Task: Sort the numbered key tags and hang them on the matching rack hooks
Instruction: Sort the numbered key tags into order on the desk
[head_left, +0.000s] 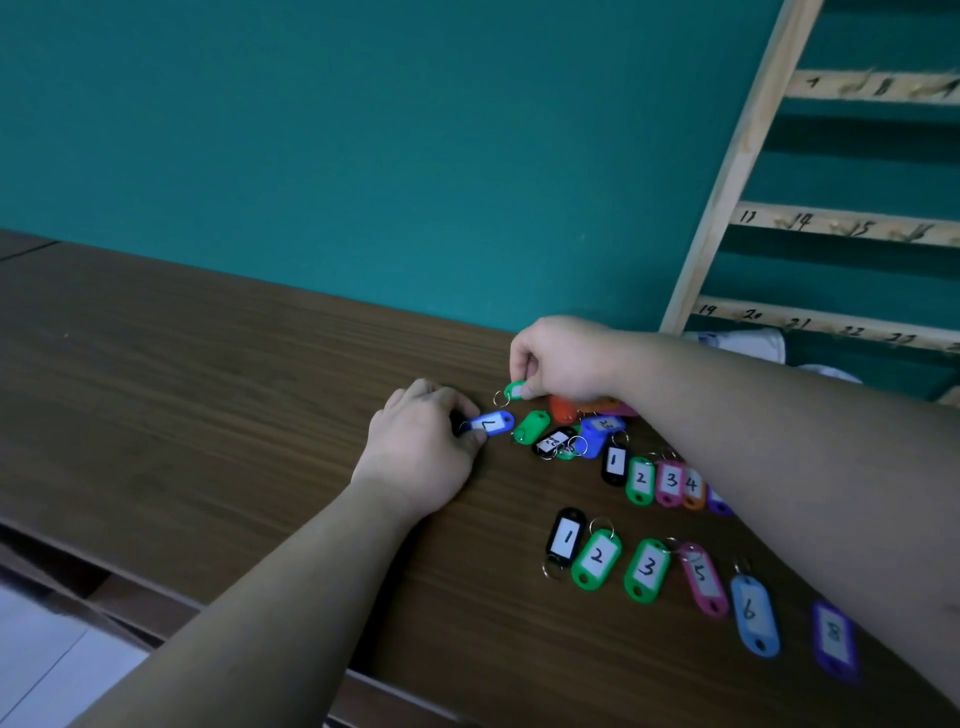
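On wood-grain table (208, 364), hands pinch oval plastic tags

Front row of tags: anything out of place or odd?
Yes. It reads 1, 2, 3, 5, 6, 8: no 4 between the green 3 and pink 5, and a bare gap between the blue 6 and purple 8. The left hand pinches a blue tag that seems marked 7.
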